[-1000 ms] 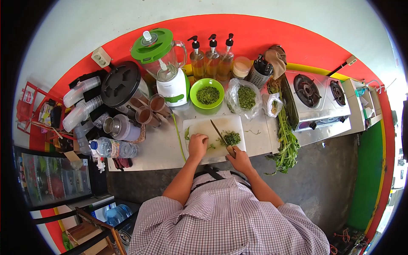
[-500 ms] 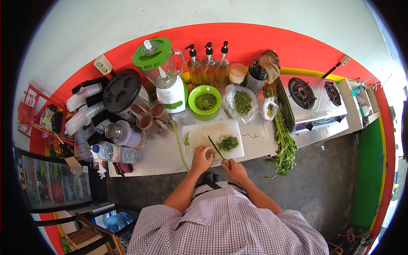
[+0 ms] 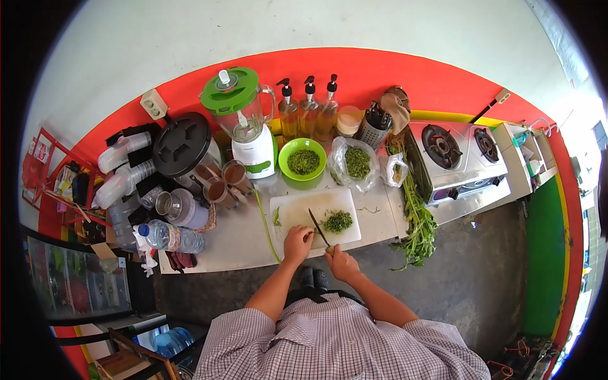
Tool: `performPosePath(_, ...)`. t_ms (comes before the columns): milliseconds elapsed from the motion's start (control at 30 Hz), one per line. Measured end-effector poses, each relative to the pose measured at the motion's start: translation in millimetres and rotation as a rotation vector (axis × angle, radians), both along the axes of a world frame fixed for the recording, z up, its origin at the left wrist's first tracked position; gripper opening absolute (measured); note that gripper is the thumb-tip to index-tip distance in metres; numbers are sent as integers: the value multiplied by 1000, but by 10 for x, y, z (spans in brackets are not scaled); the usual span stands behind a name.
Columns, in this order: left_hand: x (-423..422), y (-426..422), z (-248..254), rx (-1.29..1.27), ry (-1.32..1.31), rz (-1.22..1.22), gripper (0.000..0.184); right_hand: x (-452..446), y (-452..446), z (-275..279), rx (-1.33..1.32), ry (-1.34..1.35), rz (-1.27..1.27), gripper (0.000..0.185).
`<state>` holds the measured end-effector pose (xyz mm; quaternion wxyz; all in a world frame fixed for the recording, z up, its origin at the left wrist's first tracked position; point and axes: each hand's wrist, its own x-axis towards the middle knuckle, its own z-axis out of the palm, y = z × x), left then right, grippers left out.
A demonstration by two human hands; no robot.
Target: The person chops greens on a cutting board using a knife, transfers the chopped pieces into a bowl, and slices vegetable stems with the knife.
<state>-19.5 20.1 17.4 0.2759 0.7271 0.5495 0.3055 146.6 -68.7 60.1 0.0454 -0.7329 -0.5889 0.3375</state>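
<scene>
**The knife [image 3: 318,228] beside the chopped greens [image 3: 337,221]**

The table [image 3: 244,256] carries a white cutting board [image 3: 294,208]. The knife slants over it, tip toward 11 o'clock. At 5 o'clock the right hand [image 3: 344,263] grips the handle; at 7 o'clock the left hand [image 3: 297,243] has curled fingers (whether they pinch anything cannot be told). The chopped greens lie heaped at 3 o'clock, a leaf [image 3: 277,216] at 9. A blade slip toward 9 o'clock could nick the nearby left fingertips; a sweep toward 3 might scatter the heap.
</scene>
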Motion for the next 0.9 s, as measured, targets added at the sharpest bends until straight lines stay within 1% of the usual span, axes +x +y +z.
performPosePath(67, -21, -34, -95, 77, 3, -7, 13, 3, 130, 29, -29, -6, 5, 48)
performPosePath(100, -18, -33, -79, 71, -1, -10, 13, -6, 169, 75, -58, -5, 14, 48)
performPosePath(167, -18, -52, -69, 137, -2, -5, 13, -43, 117, 168, -87, -34, 12, 49)
performPosePath(267, 6, -48, -22, 134, 10, 0, 13, -157, -39, 289, -138, -105, -7, 48)
performPosePath(300, 24, -44, -25, 121, 5, -6, 13, -217, -105, 289, -158, -144, -28, 48)
performPosePath(367, 51, -49, -9, 149, 63, 28, 13, -294, -169, 85, -165, -127, -59, 48)
performPosePath(467, 51, -41, 16, 158, 59, 19, 14, -324, -31, -63, -141, -121, -63, 49)
performPosePath(633, 54, -48, -46, 160, 64, 13, 14, -203, 147, 15, -132, -124, 9, 52)
performPosePath(700, 27, -31, -44, 182, 60, 8, 14, -205, 46, -19, -199, -160, 63, 51)
performPosePath(800, 8, -47, -56, 132, 58, -39, 15, -306, -87, 41, -244, -140, 2, 49)
performPosePath(900, -33, -24, -41, 149, -6, -42, 15, -202, 72, 47, -244, -109, 36, 49)
